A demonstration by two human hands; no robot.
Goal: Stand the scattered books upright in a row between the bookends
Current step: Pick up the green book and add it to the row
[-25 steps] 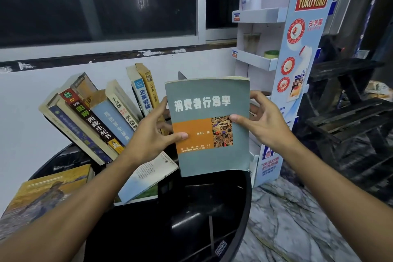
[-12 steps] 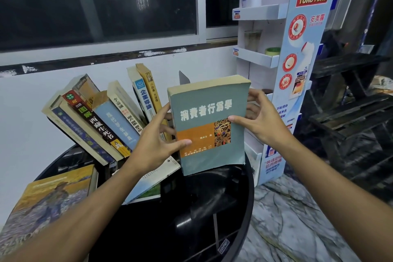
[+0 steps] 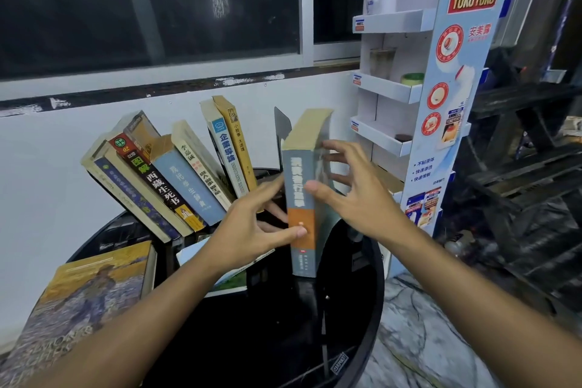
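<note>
I hold a grey-green book (image 3: 303,198) with an orange band upright, spine toward me, over the black round table (image 3: 362,309). My left hand (image 3: 252,224) grips its left side, thumb on the spine. My right hand (image 3: 349,195) grips its right side with spread fingers. A dark metal bookend (image 3: 281,127) stands just behind the book. To its left, several books (image 3: 176,179) lean leftward in a row. A yellow-covered book (image 3: 88,296) lies flat at the near left, and a light blue book (image 3: 192,253) lies flat under my left wrist.
A white cardboard display stand (image 3: 453,79) with small shelves rises right of the table. Dark wooden furniture (image 3: 529,167) stands further right on a marble floor (image 3: 419,340). A white wall and a dark window are behind the books.
The grey-green book turned from cover facing me to spine facing me and moved back toward the bookend. Both hands shifted along with it.
</note>
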